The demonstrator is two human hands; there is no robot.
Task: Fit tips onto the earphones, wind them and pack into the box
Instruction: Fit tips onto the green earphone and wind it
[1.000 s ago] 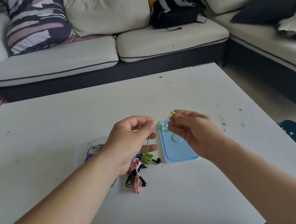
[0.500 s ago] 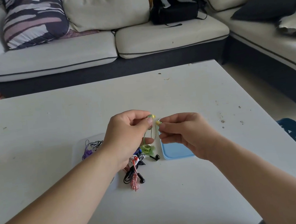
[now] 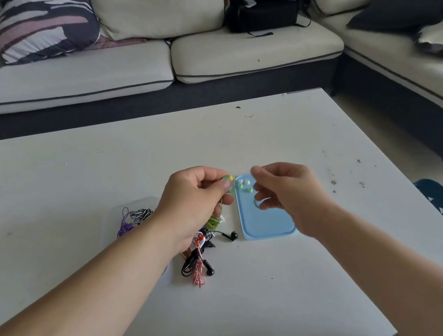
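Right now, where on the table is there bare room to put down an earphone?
Free: the table beyond the blue lid up to the far edge, and its near strip on this side of the earphone pile. Crowded: from the clear box across that pile to the lid, whose far end carries ear tips.

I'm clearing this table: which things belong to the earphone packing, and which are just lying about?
Job: green earphones in the left hand, loose tips, blue lid, earphone pile, clear box.
Lying about: black bag, striped cushion, dark cushion.
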